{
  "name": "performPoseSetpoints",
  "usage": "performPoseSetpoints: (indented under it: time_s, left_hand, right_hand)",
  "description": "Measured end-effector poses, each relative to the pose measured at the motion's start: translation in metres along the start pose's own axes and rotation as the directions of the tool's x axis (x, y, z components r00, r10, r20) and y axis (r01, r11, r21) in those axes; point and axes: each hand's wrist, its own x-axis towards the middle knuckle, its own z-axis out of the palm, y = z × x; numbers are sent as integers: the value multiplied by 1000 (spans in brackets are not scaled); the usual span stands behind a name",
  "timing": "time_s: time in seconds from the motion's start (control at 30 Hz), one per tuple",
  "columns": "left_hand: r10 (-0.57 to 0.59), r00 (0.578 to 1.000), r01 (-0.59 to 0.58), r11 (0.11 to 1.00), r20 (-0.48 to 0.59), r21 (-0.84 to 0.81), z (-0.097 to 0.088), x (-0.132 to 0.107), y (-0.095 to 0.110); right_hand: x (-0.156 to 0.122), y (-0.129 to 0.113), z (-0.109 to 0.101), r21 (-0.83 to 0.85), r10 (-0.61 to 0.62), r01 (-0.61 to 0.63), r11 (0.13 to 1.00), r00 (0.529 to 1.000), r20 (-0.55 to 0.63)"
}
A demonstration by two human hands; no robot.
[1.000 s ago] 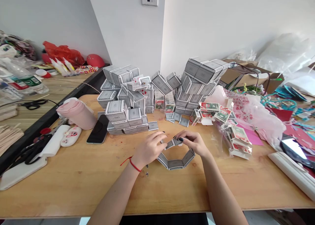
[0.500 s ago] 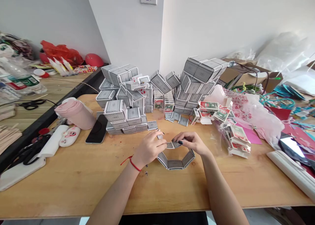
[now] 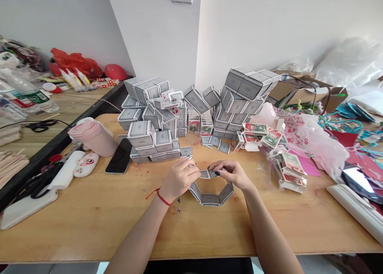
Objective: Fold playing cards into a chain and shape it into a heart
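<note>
My left hand (image 3: 179, 179) and my right hand (image 3: 235, 174) meet over the middle of the wooden table (image 3: 89, 226). Both pinch the top of a chain of folded playing cards (image 3: 211, 196) with grey patterned backs. The chain bends into a ring that stands on the table between my hands. A red string circles my left wrist. Behind the hands rises a heap of cubes made of folded cards (image 3: 155, 118), with a second heap of card cubes (image 3: 242, 94) to its right.
A black phone (image 3: 119, 159), a pink roll (image 3: 94, 137) and a white case lie at the left. Scissors (image 3: 36, 184) rest near the left edge. Opened card boxes (image 3: 287, 166), pink plastic bags and craft clutter fill the right side. A white tray (image 3: 356, 210) sits far right.
My hands have drawn slightly closer together at the top of the card ring, and the ring's upper cards have closed up. Everything else on the table is unmoved.
</note>
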Motion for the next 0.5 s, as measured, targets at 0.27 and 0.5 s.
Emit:
performPoseSetpoints:
  time_s: [0.27,0.5]
  left_hand:
    - [-64,996,68,996,-57,61,4,-2,-4]
    - [-81,997,81,994,-4,76,8,-5,-2]
  right_hand:
    - [2,8,-3,-117,190,-201,973,977,-102]
    - [3,9,-5,-101,250,-268,958,955,-157]
